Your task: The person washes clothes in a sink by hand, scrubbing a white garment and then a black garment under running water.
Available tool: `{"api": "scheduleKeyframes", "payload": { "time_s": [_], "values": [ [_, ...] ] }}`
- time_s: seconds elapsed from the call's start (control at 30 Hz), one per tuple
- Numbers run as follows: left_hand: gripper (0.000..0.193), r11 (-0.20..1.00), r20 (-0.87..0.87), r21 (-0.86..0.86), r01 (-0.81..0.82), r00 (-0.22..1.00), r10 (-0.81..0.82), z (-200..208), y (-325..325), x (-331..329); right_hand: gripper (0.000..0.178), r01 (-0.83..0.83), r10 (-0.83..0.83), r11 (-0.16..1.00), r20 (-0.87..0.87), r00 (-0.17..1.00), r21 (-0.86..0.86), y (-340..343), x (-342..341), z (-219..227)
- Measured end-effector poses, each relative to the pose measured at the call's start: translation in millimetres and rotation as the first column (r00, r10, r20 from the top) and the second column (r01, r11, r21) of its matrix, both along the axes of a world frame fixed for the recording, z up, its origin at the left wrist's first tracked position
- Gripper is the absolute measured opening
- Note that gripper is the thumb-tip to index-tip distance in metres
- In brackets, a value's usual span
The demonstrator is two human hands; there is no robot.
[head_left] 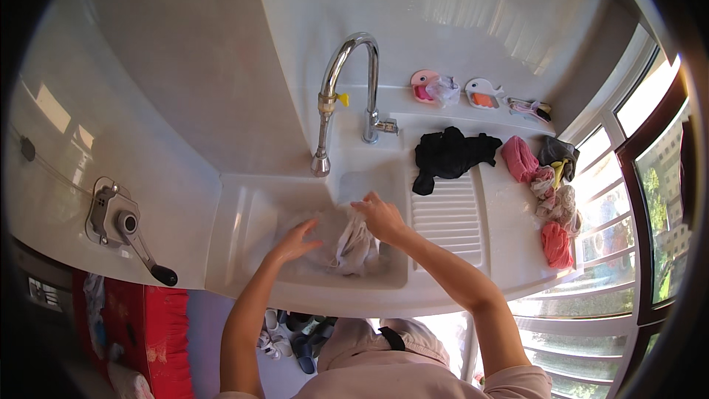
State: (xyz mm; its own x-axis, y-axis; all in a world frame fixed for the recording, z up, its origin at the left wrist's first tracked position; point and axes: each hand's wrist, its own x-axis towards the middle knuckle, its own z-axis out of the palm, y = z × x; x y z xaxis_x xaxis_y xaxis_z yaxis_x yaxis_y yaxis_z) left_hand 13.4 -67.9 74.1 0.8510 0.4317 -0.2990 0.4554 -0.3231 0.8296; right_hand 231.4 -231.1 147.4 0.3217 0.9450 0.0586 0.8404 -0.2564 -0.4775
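Note:
In the white sink basin [244, 236], a wet whitish cloth [356, 245] hangs down into cloudy water. My right hand [379, 216] grips the cloth's upper end, its fingers closed around it. To the left of the cloth, my left hand [295, 241] hovers over the water with its fingers apart and nothing in them. The chrome faucet [369, 66] arches behind both hands, and its spout end hangs above the back of the basin. A black garment [452, 157] lies crumpled on the ribbed washboard [447, 225] to the right of my right hand.
Crumpled pink, grey and coral clothes [555, 244] sit at the counter's right end by the window. Two fish-shaped soap dishes [484, 93] stand on the back ledge. A crank handle [140, 244] sticks out of the left wall. Shoes [303, 351] lie on the floor below.

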Motion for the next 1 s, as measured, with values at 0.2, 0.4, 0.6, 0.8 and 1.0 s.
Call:
{"api": "scheduleKeyframes", "payload": {
  "time_s": [0.2, 0.4, 0.6, 0.8, 1.0],
  "values": [
    [0.118, 0.995, 0.395, 0.102, -0.011, 0.918, -0.031, 90.2, -34.2, 10.1, 0.039, -0.079, 0.198, 0.912, -0.264, 0.944, 0.402, 3.9, -27.6, 139.5],
    [0.119, 1.0, 0.483, 0.029, 0.008, 0.875, -0.021, 113.7, -65.1, 55.7, 0.032, 0.07, 0.265, 0.766, -0.414, 0.871, 0.639, 1.9, -29.5, 222.2],
    [0.074, 0.989, 0.655, -0.119, -0.087, 0.742, 0.145, 132.0, -83.9, 119.5, 0.031, 0.253, 0.332, 0.821, -0.787, 0.52, 0.513, -21.5, -38.2, 270.5],
    [0.035, 0.918, 0.702, -0.238, -0.316, 0.597, 0.387, 117.3, -72.9, 150.8, 0.04, 0.6, 0.419, 0.637, -0.871, 0.257, 0.484, -82.7, 28.6, 204.4],
    [0.036, 0.786, 0.616, -0.556, -0.272, 0.5, 0.609, 163.2, -99.4, 175.6, 0.043, 0.7, 0.376, 0.679, -0.924, -0.075, 0.22, -99.1, 41.2, 49.3]
  ]
}}
